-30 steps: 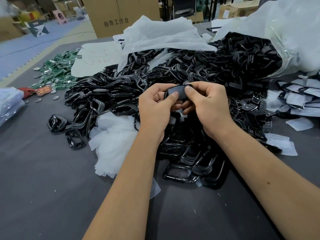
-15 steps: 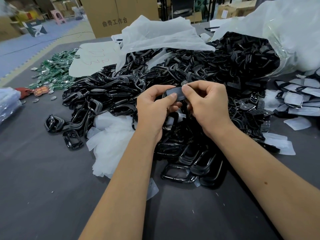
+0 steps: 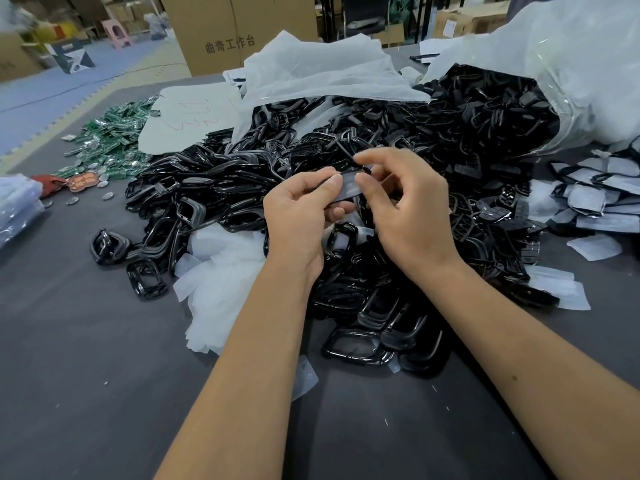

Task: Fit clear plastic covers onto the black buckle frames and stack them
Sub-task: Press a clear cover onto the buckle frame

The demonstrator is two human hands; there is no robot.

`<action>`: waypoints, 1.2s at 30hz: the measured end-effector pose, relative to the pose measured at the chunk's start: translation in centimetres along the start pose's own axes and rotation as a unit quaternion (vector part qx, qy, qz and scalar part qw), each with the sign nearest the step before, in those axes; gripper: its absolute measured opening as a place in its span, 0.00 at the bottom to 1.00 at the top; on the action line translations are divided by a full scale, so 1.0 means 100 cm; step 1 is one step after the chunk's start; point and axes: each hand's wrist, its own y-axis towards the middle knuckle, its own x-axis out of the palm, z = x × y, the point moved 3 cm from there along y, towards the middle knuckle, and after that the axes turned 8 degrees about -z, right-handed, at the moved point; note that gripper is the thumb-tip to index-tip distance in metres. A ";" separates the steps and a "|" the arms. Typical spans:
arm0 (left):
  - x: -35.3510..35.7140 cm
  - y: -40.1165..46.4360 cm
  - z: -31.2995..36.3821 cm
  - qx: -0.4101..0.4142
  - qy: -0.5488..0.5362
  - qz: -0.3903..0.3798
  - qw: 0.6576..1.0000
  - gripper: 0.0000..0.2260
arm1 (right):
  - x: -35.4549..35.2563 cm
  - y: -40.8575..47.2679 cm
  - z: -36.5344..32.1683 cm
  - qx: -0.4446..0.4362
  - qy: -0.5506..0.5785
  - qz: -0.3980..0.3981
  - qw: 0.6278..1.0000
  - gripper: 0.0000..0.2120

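Together both hands (image 3: 349, 206) pinch one buckle frame (image 3: 349, 188) (cover blurred).

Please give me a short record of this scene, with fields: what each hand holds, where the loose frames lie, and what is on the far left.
left hand: pinches a buckle
right hand: pinches the same buckle from its right
frames: big black pile on the grey table, some spilling from a clear bag
far left: green pieces
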 end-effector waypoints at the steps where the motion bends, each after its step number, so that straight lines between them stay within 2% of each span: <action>1: -0.001 0.001 0.002 -0.021 -0.023 0.006 1.000 0.03 | 0.001 -0.001 -0.004 -0.037 -0.026 -0.006 0.999 0.07; 3: -0.005 0.002 0.007 -0.071 -0.075 0.008 0.995 0.05 | 0.002 -0.002 -0.007 -0.078 -0.044 -0.030 0.996 0.08; 6: -0.010 0.004 0.012 -0.111 -0.143 -0.003 0.983 0.15 | 0.002 -0.003 -0.007 -0.110 -0.053 -0.069 0.990 0.10; 9: -0.008 0.003 0.013 -0.108 -0.155 -0.026 0.982 0.12 | -0.001 -0.002 -0.006 -0.118 -0.055 -0.054 0.990 0.07; 12: -0.001 0.002 0.011 -0.078 -0.161 -0.064 0.982 0.19 | -0.001 -0.001 -0.002 -0.022 0.037 -0.032 0.999 0.04; 13: 0.001 0.001 0.009 -0.068 -0.159 -0.070 0.983 0.17 | -0.001 0.000 0.001 0.030 0.095 -0.027 0.995 0.03; 16: 0.005 0.000 0.004 -0.034 -0.114 -0.061 0.991 0.07 | -0.001 0.003 0.012 0.148 0.291 -0.049 0.944 0.08; 18: 0.004 0.001 0.003 -0.023 -0.083 -0.055 0.995 0.06 | 0.001 0.005 0.016 0.201 0.407 -0.091 0.887 0.11; 20: 0.004 0.002 0.004 -0.020 -0.077 -0.047 0.996 0.06 | 0.003 0.005 0.018 0.222 0.462 -0.132 0.849 0.13; 23: 0.002 0.004 0.003 -0.020 -0.077 -0.030 0.996 0.07 | 0.005 0.004 0.019 0.230 0.479 -0.155 0.833 0.12; 28: 0.002 0.005 0.000 -0.023 -0.084 -0.026 0.996 0.07 | 0.003 0.002 0.021 0.236 0.487 -0.123 0.832 0.09; 31: 0.002 0.005 -0.001 -0.025 -0.076 -0.028 0.996 0.06 | 0.002 0.001 0.021 0.242 0.507 -0.104 0.821 0.11; 36: 0.003 0.005 0.001 -0.016 -0.069 -0.046 0.996 0.04 | 0.002 0.001 0.024 0.230 0.506 -0.091 0.826 0.12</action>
